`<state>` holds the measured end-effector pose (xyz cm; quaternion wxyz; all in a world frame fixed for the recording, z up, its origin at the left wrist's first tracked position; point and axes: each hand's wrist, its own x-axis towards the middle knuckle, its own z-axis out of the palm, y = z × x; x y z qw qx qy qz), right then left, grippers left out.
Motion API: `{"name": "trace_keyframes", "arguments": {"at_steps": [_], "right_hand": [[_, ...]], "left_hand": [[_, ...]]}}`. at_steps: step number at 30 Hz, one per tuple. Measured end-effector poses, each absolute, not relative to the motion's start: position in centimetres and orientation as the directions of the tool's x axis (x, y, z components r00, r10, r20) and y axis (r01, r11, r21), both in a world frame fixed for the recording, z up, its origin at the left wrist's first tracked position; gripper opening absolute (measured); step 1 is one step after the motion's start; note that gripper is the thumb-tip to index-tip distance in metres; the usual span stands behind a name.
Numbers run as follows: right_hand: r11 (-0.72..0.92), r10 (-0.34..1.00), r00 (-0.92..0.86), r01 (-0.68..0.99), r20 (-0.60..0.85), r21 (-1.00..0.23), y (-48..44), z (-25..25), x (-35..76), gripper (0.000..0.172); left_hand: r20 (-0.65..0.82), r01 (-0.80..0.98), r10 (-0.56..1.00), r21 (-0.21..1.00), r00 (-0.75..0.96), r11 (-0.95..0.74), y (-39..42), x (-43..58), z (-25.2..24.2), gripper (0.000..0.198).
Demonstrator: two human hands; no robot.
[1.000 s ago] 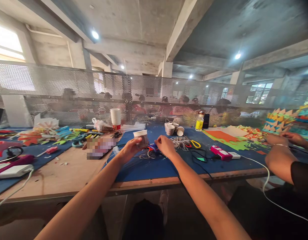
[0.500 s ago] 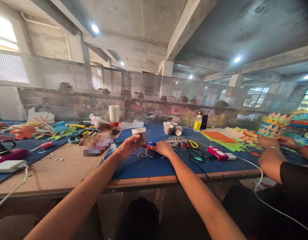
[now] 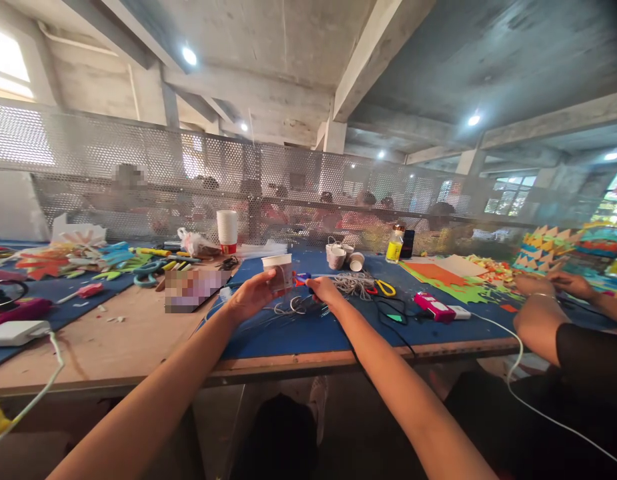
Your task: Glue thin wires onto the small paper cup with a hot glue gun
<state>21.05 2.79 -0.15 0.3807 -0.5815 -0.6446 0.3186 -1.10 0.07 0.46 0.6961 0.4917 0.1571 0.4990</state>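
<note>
In my left hand (image 3: pixel 252 295) is a small paper cup (image 3: pixel 277 267), upright, with a white rim and a greyish lower part. My fingers wrap round its side. My right hand (image 3: pixel 324 292) is closed on a blue hot glue gun (image 3: pixel 303 276) with a reddish tip, pointing at the cup's right side; whether it touches the cup I cannot tell. A black cord runs down by my right forearm. Thin grey cord (image 3: pixel 291 307) lies below the cup, and a larger heap of grey cord (image 3: pixel 355 285) lies right of my right hand.
Yellow-handled scissors (image 3: pixel 386 288), several small cups (image 3: pixel 337 256), a yellow-labelled bottle (image 3: pixel 395 244) and a pink box (image 3: pixel 433 307) stand or lie on the blue mat (image 3: pixel 288 343). A cup stack (image 3: pixel 227 228) is at the back left. At right, a co-worker's arms (image 3: pixel 538 313) reach in.
My right hand has shifted slightly right and up with the glue gun, showing its reddish tip. The cup in my left hand has barely moved.
</note>
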Motion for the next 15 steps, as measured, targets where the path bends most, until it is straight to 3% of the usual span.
{"name": "trace_keyframes", "arguments": {"at_steps": [5, 10, 15], "right_hand": [[0.141, 0.989, 0.002, 0.267, 0.147, -0.953, 2.70, -0.15, 20.39, 0.028], [0.233, 0.970, 0.053, 0.103, 0.239, -0.967, 3.01, -0.02, 20.14, 0.026], [0.376, 0.925, 0.094, -0.072, 0.369, -0.924, 3.04, 0.10, 20.17, 0.043]], "left_hand": [[0.281, -0.528, 0.824, 0.849, 0.492, 0.026, -0.21, -1.15, 0.70, 0.041], [0.272, -0.535, 0.836, 0.844, 0.477, 0.031, -0.09, -1.20, 0.66, 0.042], [0.264, -0.541, 0.841, 0.840, 0.473, 0.040, 0.07, -1.26, 0.55, 0.042]]}}
